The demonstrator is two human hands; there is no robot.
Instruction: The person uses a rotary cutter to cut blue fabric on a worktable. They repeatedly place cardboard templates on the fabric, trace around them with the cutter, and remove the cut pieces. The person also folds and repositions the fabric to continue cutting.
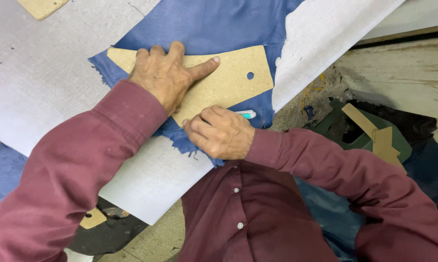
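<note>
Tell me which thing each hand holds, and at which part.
The right hand grips a pen around its barrel; the tip is hidden. The left hand holds nothing; it presses flat on the tan cardboard template.

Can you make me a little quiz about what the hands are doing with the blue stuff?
1. True or false: the left hand presses flat on the tan cardboard pattern.
2. What does the right hand hold? A) scissors B) a pen-like marker C) a hammer
3. Fill in: the pattern lies on a piece of ____ leather-like material.

Key: 1 true. 2 B; its white and teal end sticks out of the fist, at the pattern's lower edge. 3 blue; it is spread on a grey-white work board.
</note>
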